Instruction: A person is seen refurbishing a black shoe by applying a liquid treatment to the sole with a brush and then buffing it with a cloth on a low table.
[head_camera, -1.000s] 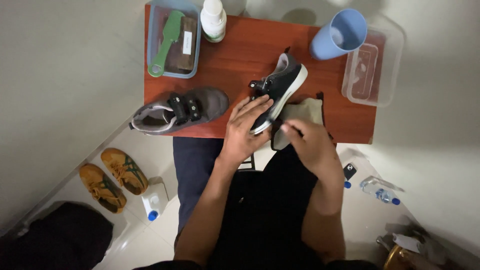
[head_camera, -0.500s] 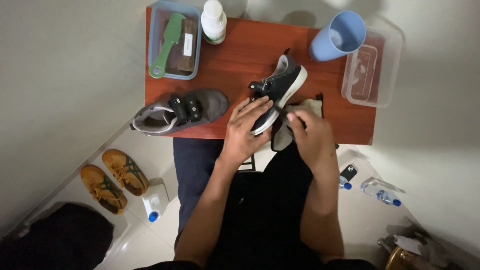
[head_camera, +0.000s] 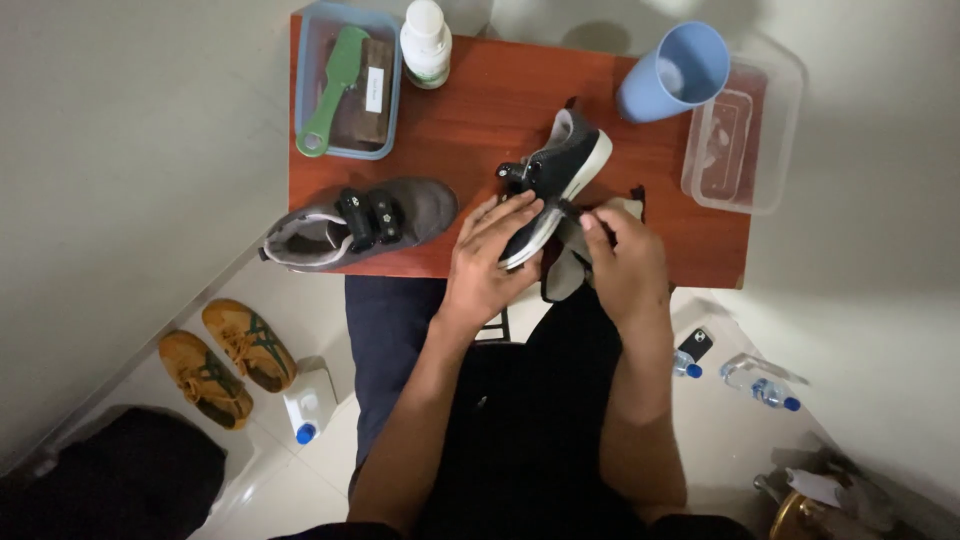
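A dark sneaker with a white sole is tilted on its side over the front of the small red-brown table. My left hand grips its toe end from the left. Pressed against the sole edge is my right hand, holding a pale cloth that hangs below the shoe. The matching grey sneaker lies on the table to the left, opening toward the table's left edge.
At the back left a clear blue box holds a green brush and a brown block. A white bottle, a blue cup and a clear container line the back. Orange shoes and bottles sit on the floor.
My right hand with the cloth has shifted slightly along the sole edge toward the shoe. The left hand keeps its hold; the shoe stays in about the same place.
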